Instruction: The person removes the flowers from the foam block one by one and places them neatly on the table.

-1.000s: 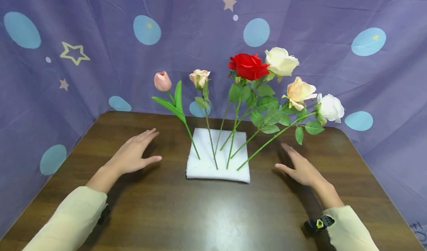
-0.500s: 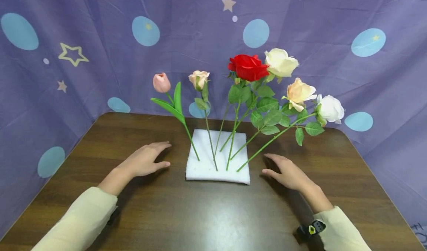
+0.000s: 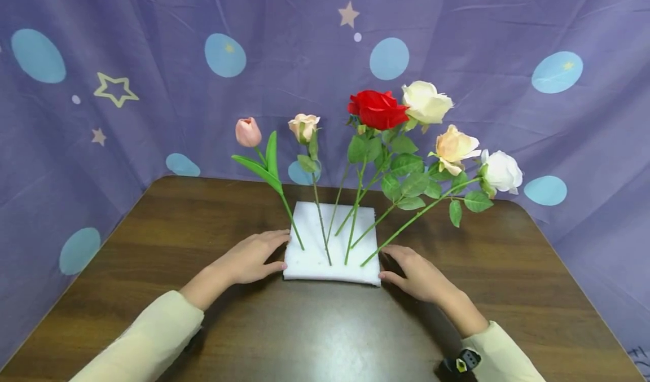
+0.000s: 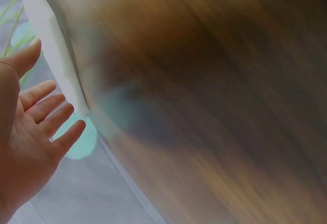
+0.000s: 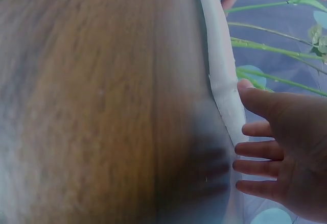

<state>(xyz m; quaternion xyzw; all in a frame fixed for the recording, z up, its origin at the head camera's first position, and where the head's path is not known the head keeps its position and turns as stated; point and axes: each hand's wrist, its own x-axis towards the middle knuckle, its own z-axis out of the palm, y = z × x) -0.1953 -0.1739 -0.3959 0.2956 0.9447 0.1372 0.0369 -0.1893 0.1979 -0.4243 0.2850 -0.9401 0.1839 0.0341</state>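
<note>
Flower arrangement (image 3: pixel 391 187) stands toward the far side of the brown table (image 3: pixel 284 325), six blooms on one base, most of them leaning right; I'd expect it to be light overall but top-heavy on that side. Its base, the white pad (image 3: pixel 311 269), looks like soft foam that would dent under a squeeze, so the best hold seems to be low on both side edges at once, gently. At those edges lie the left hand (image 3: pixel 256 258) and right hand (image 3: pixel 413 273), fingers straight and a little spread, pinching nothing; how firmly they press I cannot tell. The red rose (image 3: pixel 378 109) looks like fabric, fairly sturdy; the thin green stems (image 3: pixel 293 222) could work loose if pulled
</note>
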